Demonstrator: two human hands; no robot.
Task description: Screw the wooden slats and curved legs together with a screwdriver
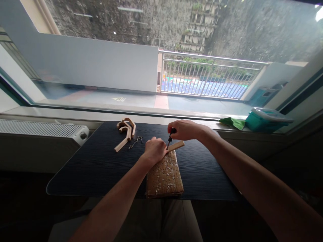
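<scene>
My right hand (183,129) is closed round the black handle of a screwdriver (171,136), which tilts with its shaft pointing down and slightly left. The tip meets a pale wooden piece (176,146) beside my left fingers. My left hand (155,149) is closed on that piece and presses it at the far end of a plastic-wrapped brown block (166,176). One end of the wooden piece sticks out to the right past the block. My left hand hides the rest of it, and any screw under the tip is too small to make out.
Several curved wooden hooks (127,129) lie on the dark table (96,168) at the back left, with loose screws (135,142) beside them. A teal box (264,121) and a green cloth (233,123) rest on the windowsill. A white radiator (42,129) stands left.
</scene>
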